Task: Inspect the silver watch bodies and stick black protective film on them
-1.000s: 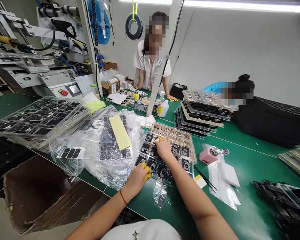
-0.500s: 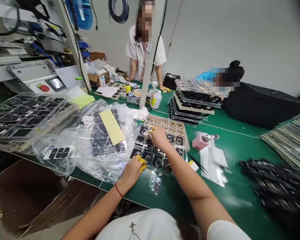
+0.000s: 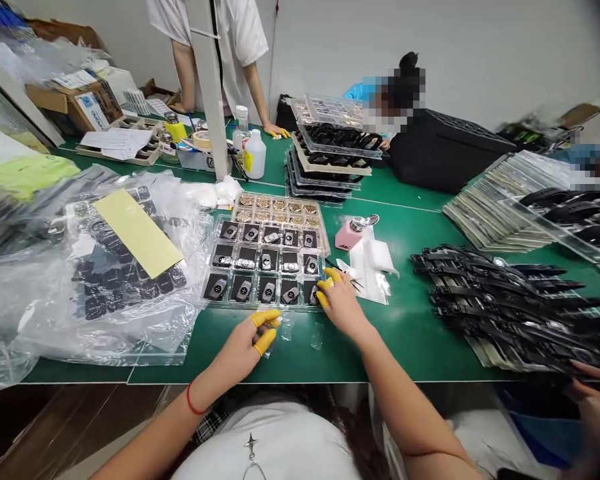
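Note:
My left hand (image 3: pixel 243 340), with yellow finger cots, hovers at the front edge of a clear compartment tray (image 3: pixel 206 299). Its thumb and forefinger are apart; a small pale bit shows by the fingertips. Dark square watch cases (image 3: pixel 267 292) with round backs fill the tray in rows. At the tray's right front corner, my right hand (image 3: pixel 344 308) has its yellow-capped fingers bent together over the last watch case. Whatever those fingers pinch is too small to make out. Clear film pieces (image 3: pixel 317 335) lie on the green table (image 3: pixel 390 347) between both hands.
Behind stands a tray of gold-coloured parts (image 3: pixel 280 205). A pink pump bottle (image 3: pixel 350 233) and white pads (image 3: pixel 380 257) are to the right, near stacked black watches (image 3: pixel 500 300). Plastic bags (image 3: pixel 170 333) with a yellow card (image 3: pixel 139 233) lie left. Co-workers stand around the table.
The view has swung right and down. My right hand has moved from the tray's middle to its right front corner. My left hand has come off the front edge, its fingers parting.

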Demonstrator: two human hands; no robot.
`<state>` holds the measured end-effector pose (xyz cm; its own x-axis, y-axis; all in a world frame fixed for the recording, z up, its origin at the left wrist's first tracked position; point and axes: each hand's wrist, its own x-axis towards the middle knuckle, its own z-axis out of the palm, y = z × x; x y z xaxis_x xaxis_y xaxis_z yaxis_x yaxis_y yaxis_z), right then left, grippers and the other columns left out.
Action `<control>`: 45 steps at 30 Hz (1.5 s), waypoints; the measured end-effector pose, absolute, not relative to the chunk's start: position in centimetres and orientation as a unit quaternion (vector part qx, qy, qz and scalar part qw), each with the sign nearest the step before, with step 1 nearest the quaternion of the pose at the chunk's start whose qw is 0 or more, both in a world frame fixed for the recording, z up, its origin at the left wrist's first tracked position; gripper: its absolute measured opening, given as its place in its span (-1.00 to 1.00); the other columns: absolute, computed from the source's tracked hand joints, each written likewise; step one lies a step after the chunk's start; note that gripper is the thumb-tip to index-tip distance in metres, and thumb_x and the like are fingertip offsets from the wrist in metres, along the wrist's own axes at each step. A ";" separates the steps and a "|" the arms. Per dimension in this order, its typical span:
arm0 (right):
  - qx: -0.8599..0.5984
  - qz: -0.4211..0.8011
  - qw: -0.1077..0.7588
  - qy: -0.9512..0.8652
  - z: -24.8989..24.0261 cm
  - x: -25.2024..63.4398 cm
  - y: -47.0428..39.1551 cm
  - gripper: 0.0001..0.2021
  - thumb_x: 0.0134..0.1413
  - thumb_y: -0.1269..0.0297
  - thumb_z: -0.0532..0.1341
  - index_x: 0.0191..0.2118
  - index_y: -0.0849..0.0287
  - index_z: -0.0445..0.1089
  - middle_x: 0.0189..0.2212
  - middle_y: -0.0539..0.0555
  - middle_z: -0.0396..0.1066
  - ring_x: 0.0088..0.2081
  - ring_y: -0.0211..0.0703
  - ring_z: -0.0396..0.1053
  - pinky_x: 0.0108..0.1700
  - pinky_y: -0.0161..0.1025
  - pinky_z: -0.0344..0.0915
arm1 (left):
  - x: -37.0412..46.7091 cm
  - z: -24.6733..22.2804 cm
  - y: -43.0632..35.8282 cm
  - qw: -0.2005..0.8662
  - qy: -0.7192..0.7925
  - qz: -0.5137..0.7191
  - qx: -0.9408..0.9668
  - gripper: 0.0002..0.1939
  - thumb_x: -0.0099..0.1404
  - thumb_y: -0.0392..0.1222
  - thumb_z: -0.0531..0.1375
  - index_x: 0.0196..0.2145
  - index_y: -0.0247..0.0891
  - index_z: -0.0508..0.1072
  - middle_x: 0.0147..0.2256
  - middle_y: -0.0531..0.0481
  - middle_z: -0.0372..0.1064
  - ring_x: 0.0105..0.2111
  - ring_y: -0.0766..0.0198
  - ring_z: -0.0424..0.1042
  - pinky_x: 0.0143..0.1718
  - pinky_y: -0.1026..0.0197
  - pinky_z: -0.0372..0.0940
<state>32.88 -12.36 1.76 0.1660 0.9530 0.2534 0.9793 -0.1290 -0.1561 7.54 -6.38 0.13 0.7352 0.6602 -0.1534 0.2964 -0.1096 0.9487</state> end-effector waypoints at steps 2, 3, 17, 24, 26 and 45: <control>-0.738 -0.039 0.177 -0.649 1.1 32.7 -12.6 -0.83 0.14 0.38 0.13 -0.24 0.26 0.46 0.03 0.35 0.29 0.17 0.24 0.11 0.12 0.20 0.18 | 8.7 -0.4 -7.3 0.646 0.326 0.135 0.677 -0.55 0.31 -0.13 0.08 0.14 -0.22 0.26 -0.06 -0.14 0.38 -0.29 0.27 0.35 -0.27 0.19 0.31; -0.730 -0.033 0.196 -0.654 0.9 32.7 -12.8 -0.85 0.15 0.37 0.12 -0.24 0.23 0.44 0.02 0.32 0.30 0.16 0.22 0.12 0.11 0.21 0.19 | 9.2 -0.7 -7.4 0.659 0.333 0.135 0.661 -0.52 0.29 -0.12 0.10 0.15 -0.23 0.25 -0.04 -0.16 0.36 -0.31 0.28 0.34 -0.30 0.20 0.30; -0.484 0.085 0.403 -0.772 3.8 25.3 -16.9 -0.75 0.19 0.53 0.07 -0.08 0.09 0.30 -0.23 0.11 0.42 -0.25 -0.17 0.36 -0.25 -0.23 0.38 | 9.6 1.7 -9.3 0.810 0.243 0.131 0.517 -0.26 0.16 -0.03 0.29 0.21 -0.14 0.08 -0.14 -0.06 0.29 -0.30 0.30 0.33 -0.37 0.29 0.30; -0.555 0.266 0.434 -0.658 3.6 24.8 -16.0 -0.86 0.13 0.43 0.19 -0.19 0.10 0.35 -0.35 0.01 0.36 -0.36 -0.24 0.33 -0.29 -0.25 0.38 | 7.4 1.9 -9.4 0.673 0.265 0.089 0.685 -0.13 0.23 -0.13 0.22 0.34 -0.14 -0.19 -0.21 -0.06 0.34 -0.28 0.19 0.35 -0.20 0.13 0.33; -0.566 0.289 0.413 -0.653 3.6 24.5 -15.7 -0.82 0.13 0.43 0.20 -0.15 0.09 0.38 -0.32 0.02 0.36 -0.35 -0.25 0.32 -0.28 -0.25 0.37 | 7.4 2.0 -9.5 0.671 0.261 0.092 0.688 -0.14 0.24 -0.17 0.20 0.34 -0.14 -0.21 -0.16 -0.09 0.34 -0.21 0.15 0.37 -0.14 0.11 0.33; -0.827 -0.072 0.331 -0.448 0.8 39.3 -15.5 -0.74 0.12 0.16 0.18 -0.17 0.24 0.40 -0.26 0.24 0.40 -0.25 -0.03 0.32 -0.19 -0.09 0.24 | 9.3 2.1 -9.9 0.791 0.306 0.124 0.516 -0.43 0.18 -0.23 0.26 0.07 -0.16 0.09 -0.37 0.12 0.19 -0.36 0.40 0.27 -0.27 0.27 0.22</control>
